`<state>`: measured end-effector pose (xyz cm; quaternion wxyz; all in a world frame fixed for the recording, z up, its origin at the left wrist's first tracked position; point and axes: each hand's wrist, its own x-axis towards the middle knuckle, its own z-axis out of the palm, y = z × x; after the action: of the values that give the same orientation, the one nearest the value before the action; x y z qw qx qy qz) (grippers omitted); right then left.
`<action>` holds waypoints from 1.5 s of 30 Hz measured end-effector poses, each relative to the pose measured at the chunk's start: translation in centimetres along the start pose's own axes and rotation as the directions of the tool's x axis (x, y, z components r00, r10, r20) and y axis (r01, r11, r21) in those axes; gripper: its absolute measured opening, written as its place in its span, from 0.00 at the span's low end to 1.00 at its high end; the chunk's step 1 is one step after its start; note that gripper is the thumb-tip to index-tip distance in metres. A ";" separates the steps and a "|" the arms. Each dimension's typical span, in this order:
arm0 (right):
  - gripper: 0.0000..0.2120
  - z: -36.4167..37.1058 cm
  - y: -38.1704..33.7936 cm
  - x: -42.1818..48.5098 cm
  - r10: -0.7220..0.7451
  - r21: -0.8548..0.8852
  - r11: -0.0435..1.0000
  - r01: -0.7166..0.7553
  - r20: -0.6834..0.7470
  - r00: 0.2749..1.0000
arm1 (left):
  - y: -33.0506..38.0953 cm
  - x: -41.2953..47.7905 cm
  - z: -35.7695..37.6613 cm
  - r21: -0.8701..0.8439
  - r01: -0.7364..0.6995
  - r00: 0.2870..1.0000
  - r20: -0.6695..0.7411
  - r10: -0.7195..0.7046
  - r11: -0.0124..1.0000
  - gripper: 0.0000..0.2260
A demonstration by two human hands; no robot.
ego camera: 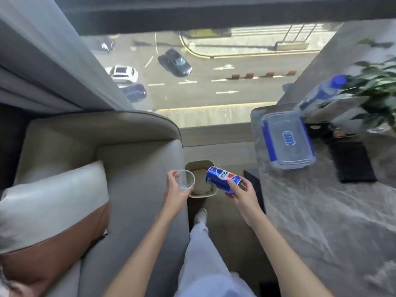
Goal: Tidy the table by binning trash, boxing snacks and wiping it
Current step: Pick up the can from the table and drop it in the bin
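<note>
My left hand (174, 195) grips a clear plastic cup (184, 179) just above the left rim of a small beige bin (194, 165) on the floor. My right hand (242, 195) holds a blue Pepsi can (221, 177), tilted on its side over the bin's right half. Crumpled pale paper lies inside the bin. On the grey marble table (321, 221) to the right stands a clear plastic box with a blue-clipped lid (287, 139).
A beige sofa (132, 159) with a white and brown cushion (53, 202) fills the left. A blue-capped water bottle (321, 93), a potted plant (377, 86) and a black flat object (351, 161) sit at the table's far end. A floor-length window lies ahead.
</note>
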<state>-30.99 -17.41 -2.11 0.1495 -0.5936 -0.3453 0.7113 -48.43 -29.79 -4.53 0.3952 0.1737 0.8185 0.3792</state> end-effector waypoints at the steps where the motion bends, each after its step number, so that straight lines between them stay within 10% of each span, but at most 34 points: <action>1: 0.24 0.7 1.2 2.1 0.058 0.035 0.998 -0.057 -0.013 0.998 | -1.6 1.9 0.8 -0.011 0.035 0.999 -0.005 -0.035 0.999 0.31; 12: 0.25 3.6 18.0 27.1 0.463 0.004 0.882 -0.471 -0.186 0.867 | -20.2 21.9 13.7 -0.030 0.258 0.964 -0.060 -0.259 0.966 0.31; 21: 0.22 5.2 25.9 43.7 0.641 0.314 0.752 -0.579 -0.146 0.754 | -29.2 33.6 24.2 0.146 0.259 0.962 0.050 -0.269 0.955 0.32; 32: 0.27 6.4 30.2 52.5 0.443 -0.248 0.806 -0.537 -0.349 0.826 | -34.3 40.6 26.8 0.489 0.239 0.946 0.078 -0.315 0.839 0.37; 37: 0.28 5.5 28.7 48.0 0.035 -0.870 0.489 -0.068 -0.059 0.998 | -31.4 37.8 24.6 0.759 -0.022 0.940 0.237 -0.244 0.651 0.21; 42: 0.24 5.0 23.4 39.9 -0.160 -0.980 -0.032 0.198 0.200 0.967 | -24.1 32.2 20.2 0.791 -0.280 0.906 0.405 -0.123 0.544 0.13; 45: 0.24 5.1 19.7 33.3 -0.197 -0.974 -0.092 0.205 0.219 0.955 | -19.1 27.5 16.6 0.795 -0.351 0.905 0.424 -0.040 0.495 0.13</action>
<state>-40.26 -12.43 -39.69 -0.2237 -0.4548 -0.8364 0.2086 -52.45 -18.10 -39.82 0.3737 0.4921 0.7819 -0.0828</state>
